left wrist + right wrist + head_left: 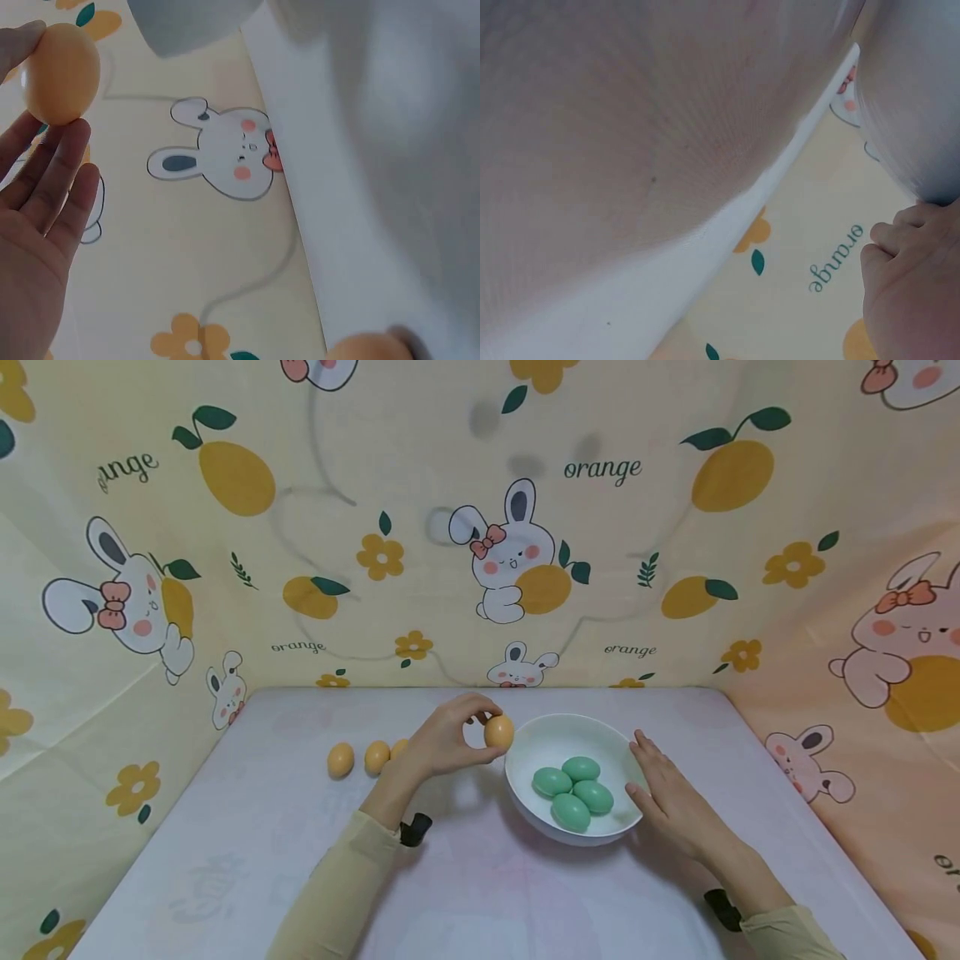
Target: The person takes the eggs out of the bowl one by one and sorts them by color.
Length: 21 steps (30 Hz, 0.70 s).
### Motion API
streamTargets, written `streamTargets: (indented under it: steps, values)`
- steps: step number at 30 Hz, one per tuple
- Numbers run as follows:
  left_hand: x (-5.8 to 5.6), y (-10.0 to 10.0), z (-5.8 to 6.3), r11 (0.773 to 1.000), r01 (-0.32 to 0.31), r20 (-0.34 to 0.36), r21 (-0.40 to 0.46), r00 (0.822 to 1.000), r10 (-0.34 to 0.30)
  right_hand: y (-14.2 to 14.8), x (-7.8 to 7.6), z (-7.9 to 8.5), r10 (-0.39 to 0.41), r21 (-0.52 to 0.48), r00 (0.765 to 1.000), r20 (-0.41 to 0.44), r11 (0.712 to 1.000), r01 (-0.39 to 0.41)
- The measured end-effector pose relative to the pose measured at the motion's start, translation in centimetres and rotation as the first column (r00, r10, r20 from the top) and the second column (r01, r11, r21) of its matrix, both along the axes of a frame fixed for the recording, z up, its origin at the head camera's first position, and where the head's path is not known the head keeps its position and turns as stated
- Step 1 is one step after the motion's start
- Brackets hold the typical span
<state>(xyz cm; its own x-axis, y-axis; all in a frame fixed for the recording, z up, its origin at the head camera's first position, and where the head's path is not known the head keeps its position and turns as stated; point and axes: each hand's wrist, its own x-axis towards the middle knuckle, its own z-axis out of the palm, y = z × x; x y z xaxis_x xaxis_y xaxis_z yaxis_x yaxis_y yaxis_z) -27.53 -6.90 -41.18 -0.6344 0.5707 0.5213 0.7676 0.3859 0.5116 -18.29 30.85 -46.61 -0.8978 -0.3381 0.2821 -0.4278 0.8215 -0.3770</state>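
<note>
My left hand [453, 735] pinches an orange egg [498, 732] between thumb and fingertips, just left of the white bowl [536, 822] and about level with its rim. The left wrist view shows that egg [61, 73] from the side, with the bowl [191, 22] beyond. Several green eggs [572, 812] lie together in the bowl. On the bowl's right side, my right hand [675, 797] rests with its fingers extended against the wall. From the right wrist, the hand [915, 285] is seen touching the bowl [915, 97]; its fingertips are mostly hidden.
Left of the left hand, more orange eggs stand on the pale tabletop [225, 860], including one at the far left [341, 760] and one beside it [377, 757]. The forearm partly covers another egg [399, 747]. A patterned cloth [420, 468] encloses the back and sides.
</note>
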Motion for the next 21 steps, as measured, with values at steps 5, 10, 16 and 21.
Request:
streamTargets:
  steps: [5,10,16,21]
  values:
    - [-0.2,-1.2,0.1,0.999,-0.026,0.000,-0.029,1.000,0.026,0.0,0.0,0.1,-0.008,0.000,1.000,0.019,1.000,0.008]
    - [-0.6,-2.3,-0.2,0.996,-0.055,0.006,-0.076,0.998,0.055,0.0,0.0,0.1,-0.015,0.007,0.999,0.032,1.000,0.015]
    - [-0.9,-3.7,-0.5,0.984,-0.093,0.027,-0.150,0.995,0.098,0.0,0.0,0.1,-0.010,0.003,1.000,0.023,1.000,0.010]
    - [-1.1,-4.7,-0.7,0.965,-0.130,0.070,-0.229,0.986,0.149,0.0,0.0,0.0,-0.009,0.000,1.000,0.022,1.000,0.009]
